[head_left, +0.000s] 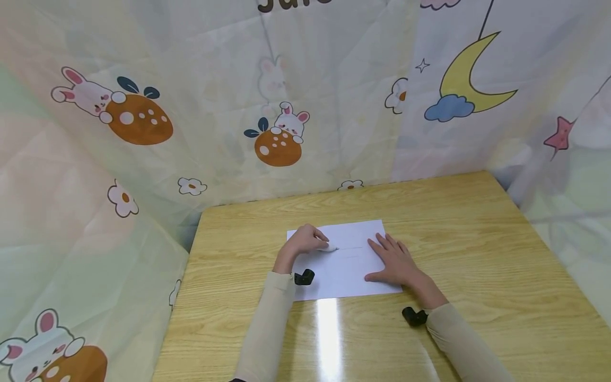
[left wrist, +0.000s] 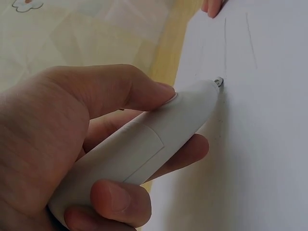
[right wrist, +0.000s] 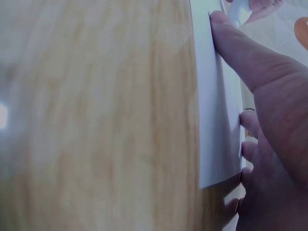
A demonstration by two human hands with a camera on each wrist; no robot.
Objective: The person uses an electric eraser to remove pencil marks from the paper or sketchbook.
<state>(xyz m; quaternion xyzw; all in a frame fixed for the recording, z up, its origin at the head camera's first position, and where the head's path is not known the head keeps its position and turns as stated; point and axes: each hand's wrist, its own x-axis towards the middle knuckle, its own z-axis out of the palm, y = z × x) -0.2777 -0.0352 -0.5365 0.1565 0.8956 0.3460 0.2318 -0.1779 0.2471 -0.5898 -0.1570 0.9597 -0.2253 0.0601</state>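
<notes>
My left hand (head_left: 305,240) grips a stubby white electric eraser (left wrist: 139,144), its index finger or thumb lying on a button near the front. The small tip of the eraser meets the white sheet of paper (head_left: 341,278) at the end of a thin pencil line (left wrist: 225,45). A second pencil line (left wrist: 251,41) runs beside it, and small crumbs dot the paper under the tip. My right hand (head_left: 395,263) rests with spread fingers on the right part of the sheet, its thumb (right wrist: 240,41) pressing near the lower edge.
The sheet lies on a wood-grain table (head_left: 229,265) with a bright light reflection in front. Printed fabric (head_left: 334,132) hangs behind and at both sides. Black wrist cameras (head_left: 304,277) sit at both wrists.
</notes>
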